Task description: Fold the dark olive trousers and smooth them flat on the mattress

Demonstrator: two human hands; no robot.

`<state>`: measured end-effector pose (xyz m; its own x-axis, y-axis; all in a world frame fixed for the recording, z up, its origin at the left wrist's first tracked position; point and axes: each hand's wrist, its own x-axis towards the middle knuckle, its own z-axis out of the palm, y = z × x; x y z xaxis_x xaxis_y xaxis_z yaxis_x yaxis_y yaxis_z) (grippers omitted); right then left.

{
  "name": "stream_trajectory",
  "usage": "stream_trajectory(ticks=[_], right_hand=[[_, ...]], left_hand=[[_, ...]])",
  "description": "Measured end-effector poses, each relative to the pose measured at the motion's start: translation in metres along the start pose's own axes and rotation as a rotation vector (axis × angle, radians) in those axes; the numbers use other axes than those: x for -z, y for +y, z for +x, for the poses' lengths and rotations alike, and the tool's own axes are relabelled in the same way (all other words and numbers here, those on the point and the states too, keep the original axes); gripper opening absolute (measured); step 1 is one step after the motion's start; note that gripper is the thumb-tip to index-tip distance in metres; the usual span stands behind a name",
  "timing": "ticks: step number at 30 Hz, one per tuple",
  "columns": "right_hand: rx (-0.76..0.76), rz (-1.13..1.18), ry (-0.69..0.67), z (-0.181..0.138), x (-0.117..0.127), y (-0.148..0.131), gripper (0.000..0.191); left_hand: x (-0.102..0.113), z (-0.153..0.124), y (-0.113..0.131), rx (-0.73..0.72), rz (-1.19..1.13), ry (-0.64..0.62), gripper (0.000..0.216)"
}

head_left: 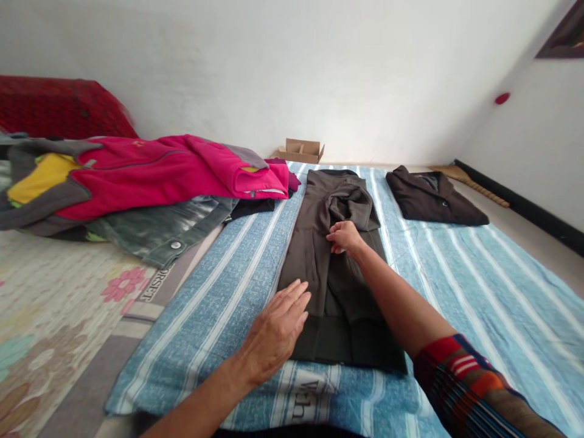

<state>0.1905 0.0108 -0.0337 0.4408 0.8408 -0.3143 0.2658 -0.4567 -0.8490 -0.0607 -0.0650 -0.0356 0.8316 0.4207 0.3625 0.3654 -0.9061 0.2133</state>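
Note:
A dark brown-grey garment [296, 255] lies lengthwise on the blue striped cloth, its long side folded inward and part of a sleeve bunched near the far end. My left hand [280, 325] is at its near left edge, fingers stretched out flat over the fabric. Farther up, my right hand [343, 237] pinches the garment's sleeve near the middle, thumb and fingers closed together on the fabric. The garment's dark hem [347, 340] spreads toward me.
A folded dark brown jacket [438, 198] lies at the right. To the left, a pink fleece jacket [155, 173] rests on a grey-green denim garment [155, 234]. A small cardboard box [303, 151] stands by the wall. The blue striped cloth [219, 304] lies over a flowered sheet [68, 292].

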Motion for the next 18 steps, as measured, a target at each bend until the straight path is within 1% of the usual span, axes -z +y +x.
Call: stream_trajectory(ticks=[4,6,10,13,16,18], right_hand=[[-0.003,0.028,-0.004,0.002,0.000,0.005,0.005],[0.003,0.038,0.006,0.003,0.000,0.006,0.005],[0.008,0.048,0.018,0.006,0.000,0.009,0.005],[0.006,0.055,0.020,0.008,-0.001,0.012,0.009],[0.004,0.061,0.023,0.010,-0.002,0.015,0.011],[0.002,0.061,0.023,0.011,-0.003,0.016,0.011]], left_hand=[[-0.005,-0.003,-0.008,-0.014,0.041,-0.052,0.035],[-0.007,-0.005,-0.009,-0.015,0.040,-0.050,0.035],[-0.002,-0.005,-0.013,0.014,-0.001,0.054,0.034],[0.005,-0.003,-0.023,0.040,-0.027,0.132,0.033],[0.010,-0.002,-0.032,0.079,-0.045,0.178,0.033],[0.011,-0.003,-0.033,0.092,-0.044,0.188,0.033]])
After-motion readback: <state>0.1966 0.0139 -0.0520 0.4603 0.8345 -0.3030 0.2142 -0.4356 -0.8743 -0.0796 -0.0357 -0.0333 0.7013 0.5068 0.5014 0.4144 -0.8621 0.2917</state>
